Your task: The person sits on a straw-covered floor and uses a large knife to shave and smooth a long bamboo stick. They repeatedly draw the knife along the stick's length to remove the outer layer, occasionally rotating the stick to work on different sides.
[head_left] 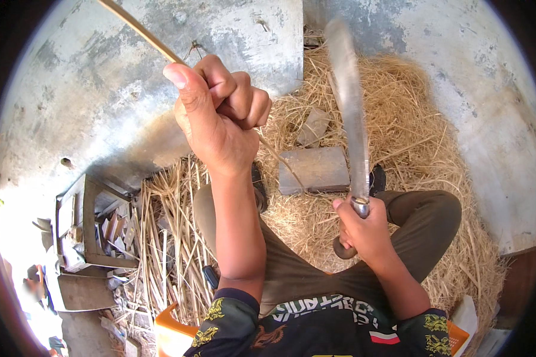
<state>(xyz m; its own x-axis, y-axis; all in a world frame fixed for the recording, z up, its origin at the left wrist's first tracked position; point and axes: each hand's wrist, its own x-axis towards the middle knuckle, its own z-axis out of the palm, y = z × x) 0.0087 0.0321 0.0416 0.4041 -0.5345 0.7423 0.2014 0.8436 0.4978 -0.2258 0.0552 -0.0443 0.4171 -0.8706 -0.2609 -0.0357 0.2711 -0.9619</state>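
My left grip (226, 113) is curled tight into a fist around a thin bamboo strip (143, 31), thumb laid along it; the strip slants past the view's top edge above and down across the wooden block (315, 169) below, though I can't tell whether it touches. I judge it light, springy and liable to splinter along its edges, so I'd hold it mid-length as here, fingers well apart from steel. My right grip (363, 229) is wrapped around the handle of a machete (352, 107), blade upright and blurred toward its tip. That should feel heavy and blade-forward, stiff throughout, best taken by the handle behind the metal collar, where the hooked butt helps against slipping. Past the block I see a mound of pale shavings (399, 107) against the wall (250, 35), and to my left loose slats (161, 238) beside an open wooden frame (92, 238).
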